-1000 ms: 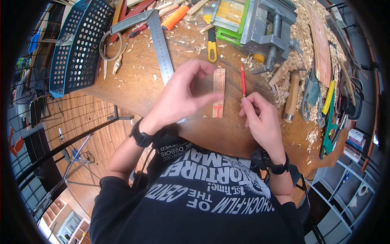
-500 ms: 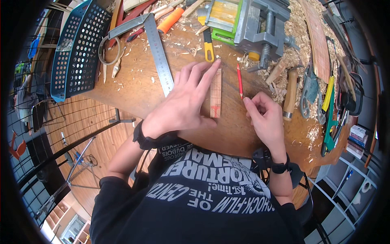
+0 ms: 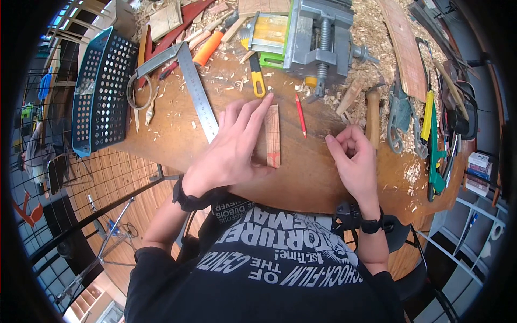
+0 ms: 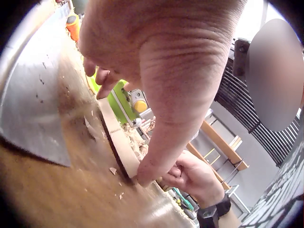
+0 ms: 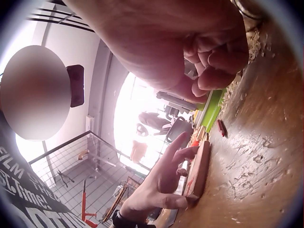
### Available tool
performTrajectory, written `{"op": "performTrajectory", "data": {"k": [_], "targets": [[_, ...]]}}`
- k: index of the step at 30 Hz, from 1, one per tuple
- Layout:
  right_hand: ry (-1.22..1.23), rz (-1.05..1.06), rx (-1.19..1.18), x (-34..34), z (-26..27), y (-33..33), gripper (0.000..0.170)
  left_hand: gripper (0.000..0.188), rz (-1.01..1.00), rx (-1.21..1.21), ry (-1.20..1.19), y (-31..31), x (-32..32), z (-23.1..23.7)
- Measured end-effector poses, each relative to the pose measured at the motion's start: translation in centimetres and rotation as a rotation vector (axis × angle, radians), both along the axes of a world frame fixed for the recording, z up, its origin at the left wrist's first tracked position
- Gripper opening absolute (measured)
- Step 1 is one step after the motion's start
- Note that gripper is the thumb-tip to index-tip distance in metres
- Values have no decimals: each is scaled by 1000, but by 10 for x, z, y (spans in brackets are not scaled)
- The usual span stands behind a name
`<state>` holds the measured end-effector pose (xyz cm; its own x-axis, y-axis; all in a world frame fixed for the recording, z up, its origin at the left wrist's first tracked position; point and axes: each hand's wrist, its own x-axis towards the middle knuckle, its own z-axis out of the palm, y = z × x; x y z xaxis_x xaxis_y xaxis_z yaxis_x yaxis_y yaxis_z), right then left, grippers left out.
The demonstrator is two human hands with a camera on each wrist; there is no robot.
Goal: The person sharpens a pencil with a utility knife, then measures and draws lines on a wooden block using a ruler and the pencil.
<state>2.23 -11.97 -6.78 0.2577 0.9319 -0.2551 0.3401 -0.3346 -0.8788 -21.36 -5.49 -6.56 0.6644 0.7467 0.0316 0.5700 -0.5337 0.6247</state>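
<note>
A short wood strip (image 3: 273, 134) with pencilled lines and red marks at its near end lies on the bench. My left hand (image 3: 229, 148) spans it lengthwise, thumb at the near end and fingertips by the far end. The left wrist view shows the same hold on the strip (image 4: 118, 137). To the right lies a red pencil (image 3: 300, 116), apart from both hands. Just beyond it my right hand (image 3: 355, 161) hovers with loosely curled fingers and nothing in them. Left of the strip, a metal try square (image 3: 198, 97) runs partly under the left hand in the head view.
A grey vise (image 3: 320, 43) stands at the back amid wood shavings. A yellow-handled brush (image 3: 257, 78) lies beyond the strip. On the left edge sits a perforated basket (image 3: 105, 91). A wooden handle (image 3: 372, 116), scissors (image 3: 397, 124) and several tools fill the right side.
My right fingers have let go of the pencil, which now lies apart from them. My left hand has come down to the strip, thumb and fingers at its ends. The head view has shifted.
</note>
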Motion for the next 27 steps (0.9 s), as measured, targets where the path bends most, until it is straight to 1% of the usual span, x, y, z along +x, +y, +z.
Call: {"op": "performTrajectory", "data": {"k": [6,8,9,11,12,14,16,18,19,20,21,22,24,25,26,27], "targets": [[6,23,26,8,-2,-4,20,116,-30,-9,-13,-11,8,-5],[86,33,9,11,-3,-6,17,116,-39,-64,-35,-13,10,-5],[86,31,9,11,2,-7,17,116,-40,-64,-35,-13,12,-6],[232,33,78,6,23,-8,15,115,-57,-34,-35,-14,15,-8],[236,34,78,4,36,-10,15,115,-57,-34,-31,-15,17,-8],[139,104,367,1,65,-15,9,115,-65,-33,-36,-16,20,-9],[-26,269,669,2,94,-16,6,115,-75,-29,-42,-17,21,-11],[-267,551,768,5,138,-16,20,115,-89,-24,-45,-17,23,-12],[-306,739,632,14,174,-17,22,115,-94,-10,-42,-18,23,-12],[-340,926,489,23,196,-19,25,116,-98,2,-40,-18,24,-12],[-331,923,490,28,190,-19,25,112,-91,2,-56,-18,24,-11],[-322,919,494,29,187,-19,25,112,-87,-2,-48,-18,23,-10],[-318,937,516,28,185,-12,25,99,-68,33,-133,-16,22,-7],[-320,945,545,28,183,-7,25,79,-19,118,-239,-15,22,-6],[-308,953,547,27,181,-5,25,79,-2,113,-232,-17,17,-5],[-300,952,544,26,180,-5,25,70,69,154,-339,-15,11,-3]]}}
